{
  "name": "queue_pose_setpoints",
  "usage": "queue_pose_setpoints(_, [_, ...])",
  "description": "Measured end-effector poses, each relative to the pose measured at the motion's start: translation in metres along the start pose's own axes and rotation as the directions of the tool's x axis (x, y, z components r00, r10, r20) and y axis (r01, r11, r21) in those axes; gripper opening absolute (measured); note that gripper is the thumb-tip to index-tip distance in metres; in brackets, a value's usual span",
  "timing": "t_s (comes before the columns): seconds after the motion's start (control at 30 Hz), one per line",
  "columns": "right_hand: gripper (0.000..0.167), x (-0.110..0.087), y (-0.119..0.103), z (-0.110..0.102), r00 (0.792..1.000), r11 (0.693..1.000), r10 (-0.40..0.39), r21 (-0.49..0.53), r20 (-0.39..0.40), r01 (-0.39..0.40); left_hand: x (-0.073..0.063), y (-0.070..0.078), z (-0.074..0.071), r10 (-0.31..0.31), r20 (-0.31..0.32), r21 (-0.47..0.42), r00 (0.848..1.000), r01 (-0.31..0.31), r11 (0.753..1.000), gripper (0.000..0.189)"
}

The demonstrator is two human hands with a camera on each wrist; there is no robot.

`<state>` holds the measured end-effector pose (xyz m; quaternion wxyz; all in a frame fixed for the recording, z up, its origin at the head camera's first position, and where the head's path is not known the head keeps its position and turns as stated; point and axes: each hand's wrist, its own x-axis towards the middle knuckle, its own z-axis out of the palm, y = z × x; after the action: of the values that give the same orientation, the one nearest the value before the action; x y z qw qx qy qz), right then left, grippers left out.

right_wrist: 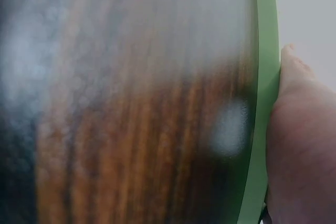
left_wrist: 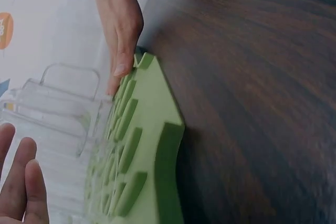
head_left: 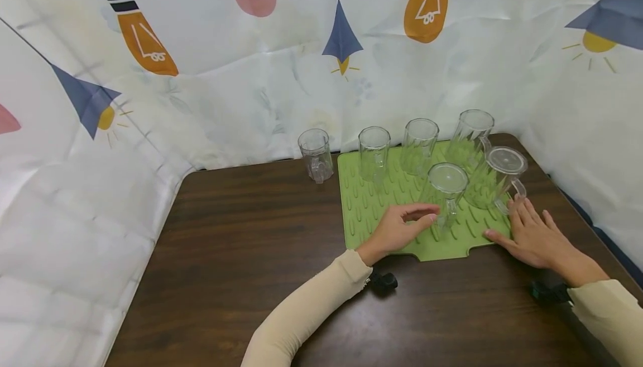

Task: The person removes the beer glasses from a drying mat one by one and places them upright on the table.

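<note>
The nearest glass mug [head_left: 445, 186] stands base-up on the ridged green drying mat [head_left: 442, 251], presumably so that it can drain. It lies just ahead and to the right of the left hand [head_left: 399, 227], whose thumb and fingers are parted, holding nothing; whether they touch the glass, I cannot tell. The right hand [head_left: 537, 238], fingers extended, rests at the mat's right edge, perhaps steadying it, near the inverted right-hand mug [head_left: 487, 183]. Behind stand 3 back mugs [head_left: 374, 158]; 1 left-end mug [head_left: 315, 158] stands on the wood-grain table [head_left: 241, 233].
</note>
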<state>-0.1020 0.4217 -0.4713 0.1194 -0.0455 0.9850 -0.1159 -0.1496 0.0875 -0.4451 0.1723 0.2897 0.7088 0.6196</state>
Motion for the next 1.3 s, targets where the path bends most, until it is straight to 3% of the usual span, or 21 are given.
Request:
queue_pose_setpoints(0.4, [0.11, 0.001, -0.001, 0.001, 1.0, 1.0, 0.001, -0.001, -0.018, -0.001, 0.006, -0.001, 0.02, -0.023, 0.038, -0.011, 0.999, 0.023, 1.0, 0.036])
queue_pose_setpoints(0.77, [0.11, 0.001, 0.0, 0.002, 1.0, 1.0, 0.003, -0.011, -0.025, -0.003, 0.013, -0.01, 0.036, -0.035, 0.064, -0.081, 0.997, 0.04, 0.996, 0.041])
queue_pose_setpoints(1.0, [0.109, 0.0, 0.0, 0.004, 1.0, 1.0, 0.006, -0.006, -0.018, -0.006, 0.018, -0.008, 0.042, 0.037, 0.015, -0.066, 0.999, -0.036, 0.997, 0.037])
queue_pose_setpoints(1.2, [0.109, 0.002, -0.001, 0.002, 1.0, 1.0, 0.006, -0.013, -0.024, -0.007, 0.02, -0.01, 0.044, 0.054, -0.077, -0.173, 0.996, -0.066, 0.983, 0.031])
queue_pose_setpoints(1.3, [0.109, 0.002, -0.001, 0.002, 1.0, 1.0, 0.007, -0.013, -0.022, -0.007, 0.019, -0.011, 0.045, 0.052, -0.105, -0.181, 0.993, -0.07, 0.981, 0.028])
